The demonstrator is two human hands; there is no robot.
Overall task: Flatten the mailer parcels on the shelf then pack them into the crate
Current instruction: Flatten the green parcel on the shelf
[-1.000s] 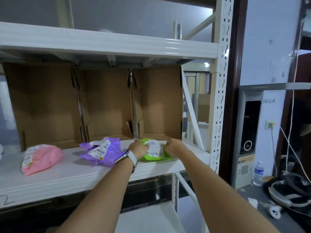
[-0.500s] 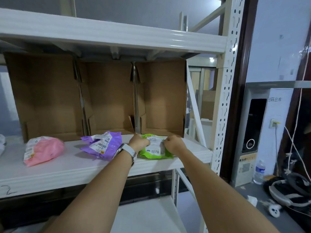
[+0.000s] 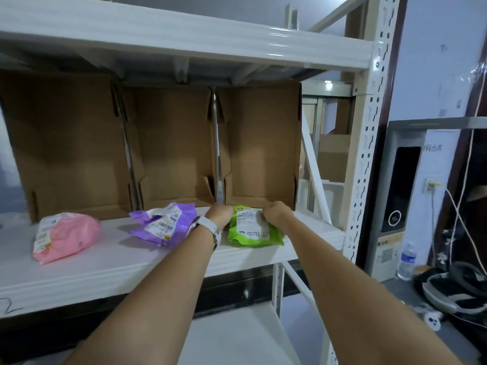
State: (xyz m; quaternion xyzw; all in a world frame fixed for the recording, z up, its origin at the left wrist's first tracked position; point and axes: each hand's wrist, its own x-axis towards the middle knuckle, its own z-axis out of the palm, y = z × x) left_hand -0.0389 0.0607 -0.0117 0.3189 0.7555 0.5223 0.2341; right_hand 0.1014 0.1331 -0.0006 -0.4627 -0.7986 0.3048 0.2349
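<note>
Green mailer parcel (image 3: 251,230), bearing a white shipping label, lies at centre frame on the white metal shelf (image 3: 110,262), just in front of the rightmost open cardboard box (image 3: 259,143). Left hand (image 3: 218,216), with a white wristwatch (image 3: 209,229), and right hand (image 3: 276,213) grasp the parcel's far corners, fingers curled over its edge. Purple mailer parcel (image 3: 164,225) lies crumpled just left of the left wrist; pink mailer parcel (image 3: 66,235) rests well apart at lower left. Water bottle (image 3: 407,260) stands at lower right.
</note>
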